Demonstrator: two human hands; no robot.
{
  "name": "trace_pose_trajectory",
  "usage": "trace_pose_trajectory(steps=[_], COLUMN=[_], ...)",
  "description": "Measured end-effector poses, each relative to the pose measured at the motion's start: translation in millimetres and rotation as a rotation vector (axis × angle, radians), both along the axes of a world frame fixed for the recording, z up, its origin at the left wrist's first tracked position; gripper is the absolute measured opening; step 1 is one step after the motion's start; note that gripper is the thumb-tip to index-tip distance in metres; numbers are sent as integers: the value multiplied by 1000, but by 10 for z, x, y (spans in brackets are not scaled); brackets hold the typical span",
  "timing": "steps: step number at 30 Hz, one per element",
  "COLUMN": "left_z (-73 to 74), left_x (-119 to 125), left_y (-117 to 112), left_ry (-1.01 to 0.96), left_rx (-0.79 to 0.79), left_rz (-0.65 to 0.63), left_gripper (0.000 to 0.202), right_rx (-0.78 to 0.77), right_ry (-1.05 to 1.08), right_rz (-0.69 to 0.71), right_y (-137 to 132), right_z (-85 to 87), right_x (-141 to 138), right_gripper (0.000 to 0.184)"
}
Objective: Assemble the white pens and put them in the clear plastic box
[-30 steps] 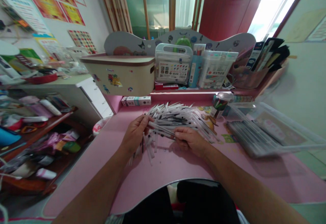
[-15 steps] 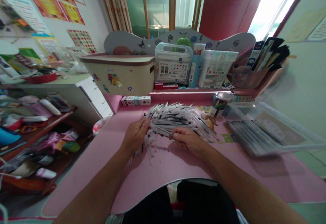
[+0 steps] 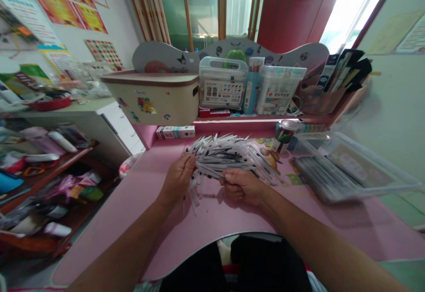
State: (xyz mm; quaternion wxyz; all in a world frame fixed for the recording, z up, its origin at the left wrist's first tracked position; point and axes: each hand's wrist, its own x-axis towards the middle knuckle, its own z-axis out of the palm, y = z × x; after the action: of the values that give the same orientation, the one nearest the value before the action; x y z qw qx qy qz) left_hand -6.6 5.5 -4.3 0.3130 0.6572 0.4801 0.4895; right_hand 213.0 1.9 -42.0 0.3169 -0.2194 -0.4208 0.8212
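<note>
A heap of slim, translucent white pen refills (image 3: pixel 229 148) with dark parts covers the back middle of the pink desk (image 3: pixel 133 221). At the heap's front left, my left hand (image 3: pixel 178 176) is closed, thumb and fingers pinching the left ends of a few refills (image 3: pixel 210 171). My right hand (image 3: pixel 243 185) is closed at their right ends, thumb on top and fingers curled under. The held refills lie nearly level between the two hands, just in front of the heap. Several loose refills (image 3: pixel 193 199) poke out below my left hand. Exactly how many I hold is unclear.
On the right stands a clear plastic box (image 3: pixel 375 190) with grey sticks in it. A can-shaped holder (image 3: pixel 284 136) is behind it. A small white carton (image 3: pixel 175 132) lies at the back left. The shelf above bears a cream bin (image 3: pixel 162 101) and marker cases (image 3: pixel 223 88).
My right hand's fingers have curled in more tightly around the refill ends. My left hand stays nearly in place. The whole view has shifted slightly.
</note>
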Motion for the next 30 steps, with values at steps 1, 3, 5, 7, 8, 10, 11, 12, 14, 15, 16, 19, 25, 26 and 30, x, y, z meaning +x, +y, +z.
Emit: trace_pose_trajectory(steps=[1,3,5,7,8,10,11,12,14,15,16,19,25,26,30], left_z=[0,-3,-8,-13,-16,-23,-27,-31,-34,-32,-28,-16,-93,-108,-96], left_x=[11,26,31,26,23,19,21,26,47,60,74,109,107,97,15], left_y=[-5,-11,-15,-19,-22,-23,-22,-19,-8,-2,3,16,44,51,88], left_ry=[-16,-44,-59,-54,-46,-32,-33,-41,-80,-109,-142,-255,-311,-277,-91], left_rx=[-4,-7,-5,7,14,21,19,12,-18,-42,-67,-156,-345,-343,-265], left_rz=[2,9,13,16,18,21,20,15,9,11,20,62,-23,-64,-149], left_gripper=[33,34,34,33,33,32,32,32,33,34,34,36,43,43,43], right_rx=[-13,-44,-75,-98,-104,-107,-104,-97,-86,-83,-79,-34,160,199,331], right_ry=[20,59,89,108,117,133,136,132,115,108,106,128,66,36,-98], right_rz=[19,54,89,119,129,142,143,141,119,93,57,-110,-320,-337,-445], right_y=[5,14,22,29,31,34,35,35,30,25,20,8,-4,-9,-38], right_z=[-3,-6,-7,-12,-16,-28,-32,-31,-8,18,53,193,372,383,491], right_x=[3,4,3,5,8,16,20,24,29,31,33,47,54,39,4], right_gripper=[30,30,30,29,28,27,26,26,25,24,25,36,41,37,27])
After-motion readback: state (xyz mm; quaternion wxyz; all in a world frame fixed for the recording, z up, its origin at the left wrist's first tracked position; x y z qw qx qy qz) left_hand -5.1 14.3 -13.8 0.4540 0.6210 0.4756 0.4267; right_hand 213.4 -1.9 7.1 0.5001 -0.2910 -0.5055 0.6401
